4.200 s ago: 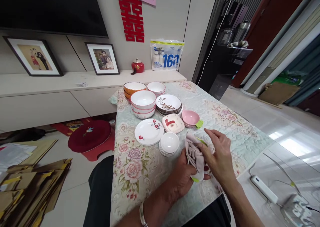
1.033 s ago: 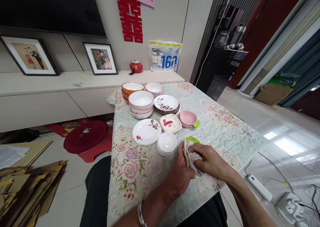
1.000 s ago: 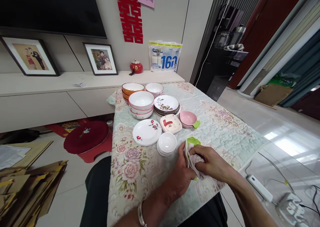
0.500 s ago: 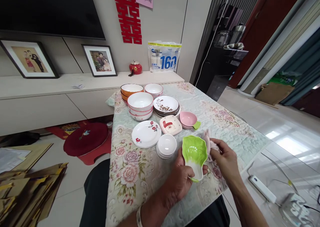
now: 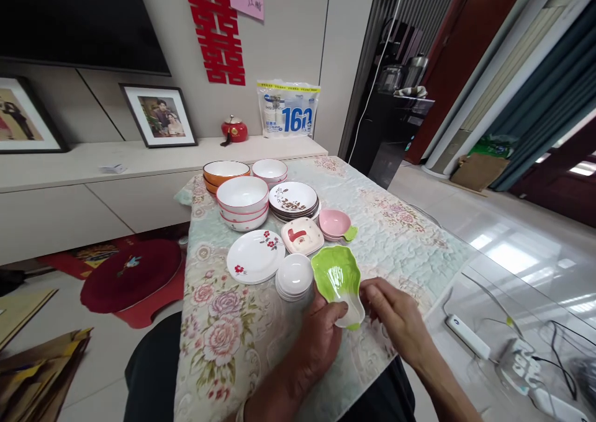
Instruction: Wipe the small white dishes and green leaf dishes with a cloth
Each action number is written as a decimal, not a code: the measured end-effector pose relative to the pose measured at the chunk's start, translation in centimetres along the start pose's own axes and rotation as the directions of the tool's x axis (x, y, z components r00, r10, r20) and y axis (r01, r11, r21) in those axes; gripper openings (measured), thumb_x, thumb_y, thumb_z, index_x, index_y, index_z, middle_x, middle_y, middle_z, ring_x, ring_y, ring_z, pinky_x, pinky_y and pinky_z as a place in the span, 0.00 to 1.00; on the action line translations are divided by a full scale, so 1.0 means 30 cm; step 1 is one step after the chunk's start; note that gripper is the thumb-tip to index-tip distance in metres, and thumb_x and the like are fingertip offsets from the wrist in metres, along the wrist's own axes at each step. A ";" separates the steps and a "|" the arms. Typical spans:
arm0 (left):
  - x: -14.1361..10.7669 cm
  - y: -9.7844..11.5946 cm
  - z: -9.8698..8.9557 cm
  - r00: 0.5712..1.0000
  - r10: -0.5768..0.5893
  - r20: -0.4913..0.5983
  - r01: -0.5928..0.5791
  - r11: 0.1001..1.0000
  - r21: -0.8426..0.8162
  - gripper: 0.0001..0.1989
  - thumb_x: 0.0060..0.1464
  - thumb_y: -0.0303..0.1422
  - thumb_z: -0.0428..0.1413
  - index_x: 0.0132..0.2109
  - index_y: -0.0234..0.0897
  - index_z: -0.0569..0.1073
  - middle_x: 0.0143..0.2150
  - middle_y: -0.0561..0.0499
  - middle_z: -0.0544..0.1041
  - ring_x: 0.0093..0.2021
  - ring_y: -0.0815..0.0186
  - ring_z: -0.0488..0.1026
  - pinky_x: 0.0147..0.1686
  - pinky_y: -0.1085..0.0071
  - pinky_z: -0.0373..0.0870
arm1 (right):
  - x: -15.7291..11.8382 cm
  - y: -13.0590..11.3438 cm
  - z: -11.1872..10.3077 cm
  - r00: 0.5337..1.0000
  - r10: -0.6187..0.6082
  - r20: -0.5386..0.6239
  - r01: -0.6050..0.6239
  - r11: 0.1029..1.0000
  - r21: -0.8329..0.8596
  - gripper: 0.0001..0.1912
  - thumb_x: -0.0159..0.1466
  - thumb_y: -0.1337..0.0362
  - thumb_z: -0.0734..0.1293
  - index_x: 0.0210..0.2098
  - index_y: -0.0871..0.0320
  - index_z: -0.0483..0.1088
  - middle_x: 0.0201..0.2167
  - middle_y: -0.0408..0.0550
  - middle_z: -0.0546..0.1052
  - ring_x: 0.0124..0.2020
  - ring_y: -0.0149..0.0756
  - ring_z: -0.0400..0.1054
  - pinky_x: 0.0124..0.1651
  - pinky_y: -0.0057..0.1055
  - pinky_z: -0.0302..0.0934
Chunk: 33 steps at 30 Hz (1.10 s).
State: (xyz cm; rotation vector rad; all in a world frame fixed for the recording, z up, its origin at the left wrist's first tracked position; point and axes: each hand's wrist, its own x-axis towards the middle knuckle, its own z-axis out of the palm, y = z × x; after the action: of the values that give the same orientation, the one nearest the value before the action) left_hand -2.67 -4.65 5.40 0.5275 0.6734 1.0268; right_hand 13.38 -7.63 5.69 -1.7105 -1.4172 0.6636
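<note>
One cloth-covered table (image 5: 410, 248), quilted and flowered, carries three stacked, round, red-rimmed bowls (image 5: 243, 200) toward its far left corner. Above its near edge, the left hand (image 5: 321, 332) grasps one glossy, leaf-shaped green-and-white dish (image 5: 336, 274); the right hand (image 5: 395, 313) curls at its side, grip unclear. One stack of small, smooth white bowls (image 5: 294, 274) sits beside.

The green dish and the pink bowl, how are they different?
The green dish has a wavy edge, but the pink bowl has a smooth one. The green dish is in the left hand, but the pink bowl sits stacked on the table. Both have some green on them.
</note>
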 end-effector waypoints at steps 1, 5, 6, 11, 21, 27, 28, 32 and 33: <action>-0.003 0.003 -0.001 1.000 0.012 0.016 -0.013 0.998 0.066 0.16 0.37 0.25 0.57 0.37 0.37 0.78 0.33 0.47 0.79 0.46 0.51 0.75 0.46 0.61 0.70 | -0.013 -0.014 0.011 0.994 -0.003 0.106 0.001 1.000 0.015 0.21 0.69 0.47 0.58 0.35 0.56 0.73 0.26 0.44 0.74 0.27 0.35 0.67 0.32 0.30 0.62; 0.006 -0.025 -0.023 0.996 0.037 0.080 -0.044 0.996 0.082 0.16 0.44 0.28 0.58 0.43 0.39 0.77 0.35 0.49 0.78 0.45 0.54 0.74 0.45 0.61 0.71 | -0.043 -0.043 0.078 0.956 0.047 0.291 -0.083 0.990 0.115 0.21 0.67 0.45 0.61 0.33 0.57 0.69 0.26 0.42 0.71 0.27 0.34 0.68 0.27 0.27 0.63; 0.011 -0.040 -0.030 0.993 0.022 0.116 -0.026 0.999 0.032 0.17 0.47 0.30 0.57 0.47 0.39 0.75 0.35 0.50 0.77 0.44 0.54 0.75 0.45 0.60 0.71 | -0.043 -0.041 0.093 0.955 0.077 0.286 -0.126 0.980 0.156 0.21 0.67 0.45 0.60 0.33 0.57 0.68 0.26 0.42 0.72 0.27 0.34 0.69 0.26 0.27 0.64; 0.028 -0.099 -0.055 0.960 0.014 0.281 -0.007 1.000 -0.026 0.24 0.56 0.39 0.57 0.58 0.38 0.66 0.44 0.46 0.77 0.46 0.55 0.75 0.45 0.57 0.72 | -0.025 -0.001 0.108 0.963 0.144 0.226 -0.199 0.949 0.243 0.20 0.68 0.47 0.61 0.27 0.56 0.64 0.19 0.39 0.70 0.18 0.31 0.67 0.21 0.26 0.60; 0.056 -0.146 -0.103 0.967 0.055 0.248 -0.104 0.976 0.190 0.45 0.43 0.46 0.67 0.65 0.43 0.57 0.64 0.36 0.65 0.67 0.45 0.58 0.59 0.50 0.57 | 0.163 0.230 -0.179 0.953 0.251 -0.172 -0.243 0.968 0.069 0.20 0.61 0.46 0.64 0.24 0.55 0.61 0.15 0.38 0.68 0.15 0.29 0.62 0.20 0.26 0.53; 0.064 -0.149 -0.103 0.975 0.055 0.215 -0.096 0.978 0.186 0.43 0.42 0.45 0.67 0.63 0.43 0.59 0.62 0.36 0.67 0.65 0.45 0.61 0.58 0.50 0.57 | 0.343 0.419 -0.418 0.849 0.324 -0.417 -0.378 0.925 -0.051 0.15 0.58 0.53 0.63 0.22 0.55 0.64 0.14 0.41 0.68 0.18 0.32 0.64 0.23 0.28 0.55; 0.063 -0.149 -0.102 0.976 0.053 0.212 -0.094 0.978 0.187 0.43 0.42 0.45 0.67 0.63 0.43 0.59 0.62 0.37 0.67 0.65 0.45 0.61 0.58 0.50 0.57 | 0.364 0.440 -0.449 0.838 0.333 -0.431 -0.393 0.918 -0.054 0.14 0.58 0.53 0.63 0.22 0.55 0.64 0.14 0.42 0.68 0.18 0.33 0.64 0.23 0.29 0.55; 0.066 -0.154 -0.105 0.978 0.056 0.201 -0.096 0.976 0.194 0.43 0.42 0.45 0.67 0.63 0.43 0.60 0.61 0.37 0.68 0.65 0.45 0.62 0.58 0.49 0.58 | 0.420 0.500 -0.529 0.819 0.353 -0.453 -0.430 0.900 -0.076 0.13 0.55 0.55 0.64 0.20 0.56 0.65 0.11 0.41 0.65 0.19 0.34 0.63 0.23 0.29 0.53; 0.069 -0.156 -0.108 0.979 0.056 0.198 -0.095 0.976 0.196 0.43 0.41 0.45 0.68 0.63 0.43 0.61 0.61 0.37 0.68 0.65 0.45 0.62 0.58 0.49 0.58 | 0.430 0.509 -0.539 0.819 0.351 -0.454 -0.431 0.898 -0.083 0.13 0.55 0.55 0.65 0.19 0.56 0.66 0.11 0.41 0.65 0.19 0.34 0.63 0.23 0.29 0.52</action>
State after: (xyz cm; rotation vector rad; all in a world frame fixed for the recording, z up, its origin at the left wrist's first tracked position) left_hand -1.49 -4.52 -0.54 0.8270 0.5940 0.9681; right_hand 37.74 0.06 2.92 -2.1670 -0.8364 0.3357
